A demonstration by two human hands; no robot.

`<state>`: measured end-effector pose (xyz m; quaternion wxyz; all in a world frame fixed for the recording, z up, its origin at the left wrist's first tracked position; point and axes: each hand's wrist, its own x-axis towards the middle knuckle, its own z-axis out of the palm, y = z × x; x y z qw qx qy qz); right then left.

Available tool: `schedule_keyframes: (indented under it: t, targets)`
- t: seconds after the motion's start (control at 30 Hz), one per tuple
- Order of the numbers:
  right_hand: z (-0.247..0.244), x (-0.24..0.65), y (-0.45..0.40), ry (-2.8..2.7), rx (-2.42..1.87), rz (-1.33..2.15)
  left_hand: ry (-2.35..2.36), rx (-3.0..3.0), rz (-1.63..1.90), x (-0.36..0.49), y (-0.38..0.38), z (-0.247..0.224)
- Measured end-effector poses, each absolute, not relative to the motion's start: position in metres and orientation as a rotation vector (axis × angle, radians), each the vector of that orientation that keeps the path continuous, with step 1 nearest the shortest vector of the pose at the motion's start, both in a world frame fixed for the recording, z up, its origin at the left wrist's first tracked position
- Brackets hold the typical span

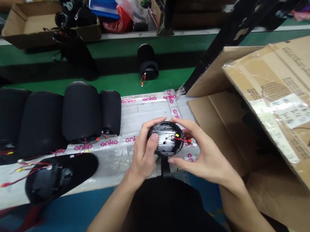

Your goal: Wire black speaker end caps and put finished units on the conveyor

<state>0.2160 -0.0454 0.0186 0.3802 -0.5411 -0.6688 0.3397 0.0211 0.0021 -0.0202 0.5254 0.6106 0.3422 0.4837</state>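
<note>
Table (142, 110): it carries a clear plastic film printed with pink "anko" lettering, probably laid there to protect the surface and the parts on it.
Carton (290, 116): this large cardboard box sits at your right with its flaps folded back, leaving its inside open towards you.
Black cylinders (81, 113): four stand side by side on the table, their red wires at the ends nearest you, perhaps so the wires stay within reach.
Black shell (58, 177): it lies at your front left, with red and yellow wires spread over the film.
Round black cap (166, 138): you hold it in the air just above the table, face tilted towards you, perhaps to see its wiring.
Red wire (183, 140): it runs across the cap's face to the right edge.
Left hand (143, 154): your thumb presses the cap's face while your fingers (156, 123) curl over its top edge, holding it.
Right hand (200, 152): your fingers (182, 124) wrap the cap's right edge, narrowly closed around it.
</note>
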Motion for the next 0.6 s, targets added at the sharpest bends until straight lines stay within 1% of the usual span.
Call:
schedule_keyframes:
  t: [0.1,0.17,0.27,0.47,0.6]
  targets:
    - [0.002,0.208,-0.053,-1.383,-1.349,0.971,0.873,1.406,1.296,0.033,-0.003,-0.027]
    - [-0.009,0.197,-0.056,-1.177,-1.33,0.942,0.893,1.384,1.389,0.037,-0.005,-0.033]
    - [-0.019,0.178,-0.058,-1.014,-1.324,0.884,0.918,1.349,1.511,0.04,-0.013,-0.038]
    - [-0.016,0.163,-0.068,-0.999,-1.378,0.686,1.048,1.331,1.472,0.043,-0.038,-0.037]
    - [-0.011,0.17,-0.073,-1.162,-1.33,0.594,0.927,1.311,1.454,0.031,-0.027,-0.03]
